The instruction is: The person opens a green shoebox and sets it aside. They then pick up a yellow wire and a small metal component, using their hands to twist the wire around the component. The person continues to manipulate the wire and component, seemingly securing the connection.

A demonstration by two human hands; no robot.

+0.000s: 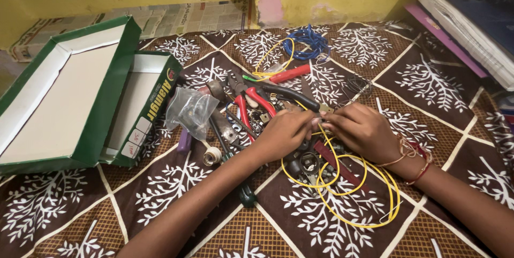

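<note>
Head view, both hands [326, 129] on yellow wire [353, 194], pliers [251, 103] adj.

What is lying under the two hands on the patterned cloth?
Under the left hand and right hand lie loops of yellow wire, dark metal parts and red-handled pliers. What the fingertips pinch is covered.

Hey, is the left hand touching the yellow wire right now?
Touching. The head view shows the left hand and right hand pinching the yellow wire together at their fingertips.
</note>
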